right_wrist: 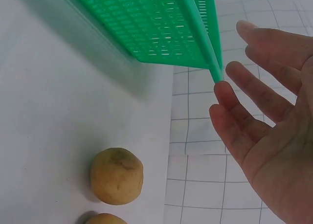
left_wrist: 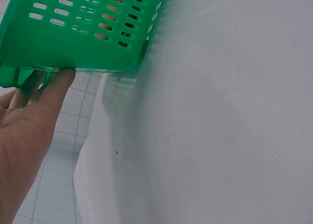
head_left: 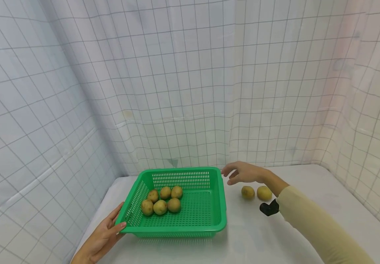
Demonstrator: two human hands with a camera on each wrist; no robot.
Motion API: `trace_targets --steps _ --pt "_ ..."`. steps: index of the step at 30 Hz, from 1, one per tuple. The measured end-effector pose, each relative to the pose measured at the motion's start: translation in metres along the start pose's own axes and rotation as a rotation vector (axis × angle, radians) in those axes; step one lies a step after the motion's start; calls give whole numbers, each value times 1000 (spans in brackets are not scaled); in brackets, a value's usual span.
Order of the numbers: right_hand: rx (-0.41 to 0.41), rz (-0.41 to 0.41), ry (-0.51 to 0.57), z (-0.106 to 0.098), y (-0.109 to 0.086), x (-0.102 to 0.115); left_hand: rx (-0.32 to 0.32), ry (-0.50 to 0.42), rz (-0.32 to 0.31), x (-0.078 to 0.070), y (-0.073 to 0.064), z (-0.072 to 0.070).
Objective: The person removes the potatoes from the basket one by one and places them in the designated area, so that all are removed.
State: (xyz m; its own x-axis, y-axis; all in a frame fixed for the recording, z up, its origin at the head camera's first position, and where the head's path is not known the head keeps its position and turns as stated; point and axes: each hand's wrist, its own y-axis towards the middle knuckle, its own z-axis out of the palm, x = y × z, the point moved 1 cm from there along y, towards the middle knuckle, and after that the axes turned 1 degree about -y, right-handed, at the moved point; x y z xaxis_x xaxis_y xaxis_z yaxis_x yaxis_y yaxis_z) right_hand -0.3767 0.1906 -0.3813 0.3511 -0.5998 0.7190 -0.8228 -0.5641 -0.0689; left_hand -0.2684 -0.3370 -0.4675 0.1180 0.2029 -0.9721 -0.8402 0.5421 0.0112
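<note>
A green plastic basket [head_left: 196,229] with slotted walls stands on the white-covered table. Several potatoes [head_left: 160,207] lie together in its left half. At the near left corner my left hand [head_left: 102,234] grips the rim, thumb on top and fingers under the edge; the left wrist view has its fingers [left_wrist: 57,89] against the outside of the basket. My right hand [head_left: 246,172] is by the far right corner, holding nothing, its fingers loosely bent and spread. In the right wrist view the fingertips are right at the basket's rim [right_wrist: 201,35].
Two more potatoes, one browner [head_left: 248,192] and one yellower [head_left: 264,193], sit on the table [head_left: 242,234] right of the basket, below the right forearm. A black heart-shaped piece [head_left: 270,208] shows beside the right sleeve. White grid-lined curtains [head_left: 183,91] surround the back and sides.
</note>
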Motion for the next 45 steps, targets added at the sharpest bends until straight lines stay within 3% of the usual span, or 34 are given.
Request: trace_targets --steps 25,35,45 --pt "86 -139 -29 19 34 46 -24 23 -10 -1 0 3" --pt "168 -253 -8 52 69 62 -25 50 -25 -3 -5 0" --pt "215 -277 -3 74 89 80 -54 49 -35 -1 -1 2"
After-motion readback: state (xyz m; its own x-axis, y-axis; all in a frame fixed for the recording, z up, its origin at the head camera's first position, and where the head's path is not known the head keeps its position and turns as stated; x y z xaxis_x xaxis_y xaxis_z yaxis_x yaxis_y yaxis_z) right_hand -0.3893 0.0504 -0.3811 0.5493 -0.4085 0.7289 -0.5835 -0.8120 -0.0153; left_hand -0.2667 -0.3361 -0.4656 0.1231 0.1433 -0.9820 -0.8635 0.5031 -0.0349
